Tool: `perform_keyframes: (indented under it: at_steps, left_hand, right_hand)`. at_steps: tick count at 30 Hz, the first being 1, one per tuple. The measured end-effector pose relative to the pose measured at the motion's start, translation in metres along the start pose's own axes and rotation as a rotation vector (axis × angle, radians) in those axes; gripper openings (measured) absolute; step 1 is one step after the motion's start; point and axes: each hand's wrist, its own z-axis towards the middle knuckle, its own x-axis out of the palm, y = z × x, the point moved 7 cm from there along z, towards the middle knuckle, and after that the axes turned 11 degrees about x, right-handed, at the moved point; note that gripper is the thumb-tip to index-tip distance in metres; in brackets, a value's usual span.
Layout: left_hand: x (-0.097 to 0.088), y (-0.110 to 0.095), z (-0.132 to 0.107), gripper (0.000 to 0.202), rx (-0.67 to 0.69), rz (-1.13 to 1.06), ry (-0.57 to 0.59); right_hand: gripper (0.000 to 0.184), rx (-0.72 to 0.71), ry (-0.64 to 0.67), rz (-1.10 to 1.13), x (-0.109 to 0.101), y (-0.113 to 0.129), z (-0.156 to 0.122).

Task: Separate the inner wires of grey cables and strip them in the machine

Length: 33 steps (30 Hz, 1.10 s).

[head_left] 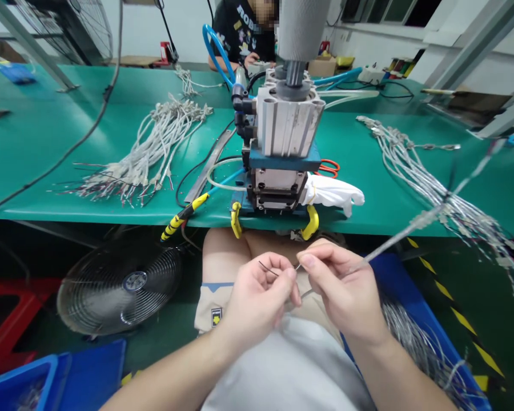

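My left hand (269,291) and my right hand (340,279) are close together above my lap, just below the table's front edge. Both have thumb and fingers pinched on the thin wire ends of a cable. A dark wire end (267,268) sticks out past my left fingers. At my right fingertips a short pale wire (298,266) shows. Beyond my right hand a light grey cable (394,235) runs up to the right. Behind my hands stands a pneumatic press (282,142) on the table's edge, with a white cloth (332,191) beside it.
On the green table (43,171) lie a left bundle of white cables (154,137) and a right bundle (411,160). Below are a floor fan (128,279), a blue bin (55,371) and grey cables (420,342) in a blue tray. A person (242,34) sits opposite.
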Motion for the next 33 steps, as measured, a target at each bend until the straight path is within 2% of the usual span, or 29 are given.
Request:
perform_keyframes:
  at_steps: [4, 7, 10, 14, 21, 23, 28, 33]
  left_hand:
    - [0.014, 0.008, 0.008, 0.021, -0.023, -0.245, 0.097]
    - [0.021, 0.012, 0.009, 0.02, -0.04, -0.393, 0.11]
    - [0.021, 0.013, 0.009, 0.018, -0.037, -0.405, 0.08]
    - [0.021, 0.012, 0.014, 0.02, 0.017, -0.295, 0.026]
    - [0.031, 0.003, 0.022, 0.027, 0.078, -0.282, -0.17]
    - [0.031, 0.001, 0.021, 0.027, 0.082, -0.296, -0.191]
    - [0.024, 0.0, 0.016, 0.023, 0.11, -0.251, -0.181]
    - [0.021, -0.004, 0.013, 0.019, 0.121, -0.18, -0.199]
  right_hand:
    - [0.011, -0.095, -0.077, -0.046, -0.003, 0.002, 0.008]
    - [0.01, -0.106, -0.12, -0.03, -0.006, 0.0, 0.011]
    - [0.012, -0.078, -0.153, -0.024, -0.009, -0.003, 0.01]
    - [0.012, -0.069, -0.179, -0.011, -0.009, -0.004, 0.01]
    - [0.014, -0.235, -0.288, 0.004, -0.006, 0.008, 0.014]
    - [0.013, -0.25, -0.275, 0.045, -0.007, 0.007, 0.013]
    - [0.011, -0.186, -0.21, 0.184, -0.007, -0.002, 0.009]
    - [0.013, -0.049, -0.09, 0.291, 0.001, -0.006, 0.013]
